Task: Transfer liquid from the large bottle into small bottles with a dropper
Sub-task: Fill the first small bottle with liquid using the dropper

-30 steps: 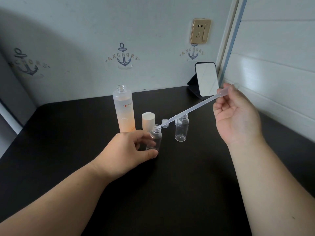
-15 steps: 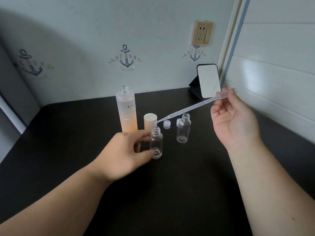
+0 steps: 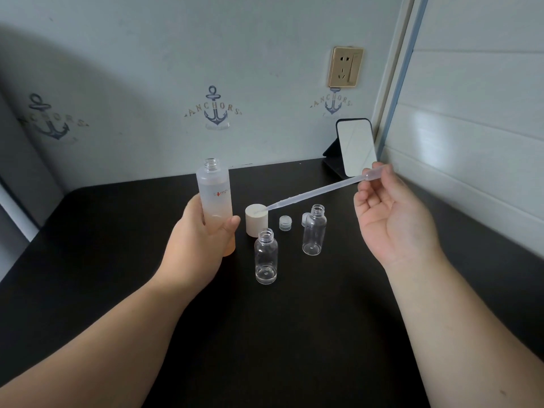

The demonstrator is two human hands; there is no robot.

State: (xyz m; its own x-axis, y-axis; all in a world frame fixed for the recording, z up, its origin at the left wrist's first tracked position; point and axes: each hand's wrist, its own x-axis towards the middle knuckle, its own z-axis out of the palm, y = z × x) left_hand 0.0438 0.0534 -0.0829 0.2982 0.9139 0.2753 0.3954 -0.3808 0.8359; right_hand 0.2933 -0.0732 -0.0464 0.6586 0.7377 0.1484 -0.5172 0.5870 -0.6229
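The large frosted bottle stands open on the black table, with orange-tinted liquid in its lower part. My left hand grips its lower body. My right hand pinches the bulb end of a long clear plastic dropper, which slants down to the left. Its tip hovers over the beige cap. Two small clear bottles stand open: the nearer small bottle in the middle and the farther small bottle to its right.
A small clear cap lies between the beige cap and the farther small bottle; another small cap is partly hidden behind that bottle. A small standing mirror leans at the back right corner. Walls close the back and right.
My left hand let go of the nearer small bottle and moved left to grip the large bottle. The dropper's tip came out of the small bottle's mouth and rose above the beige cap.
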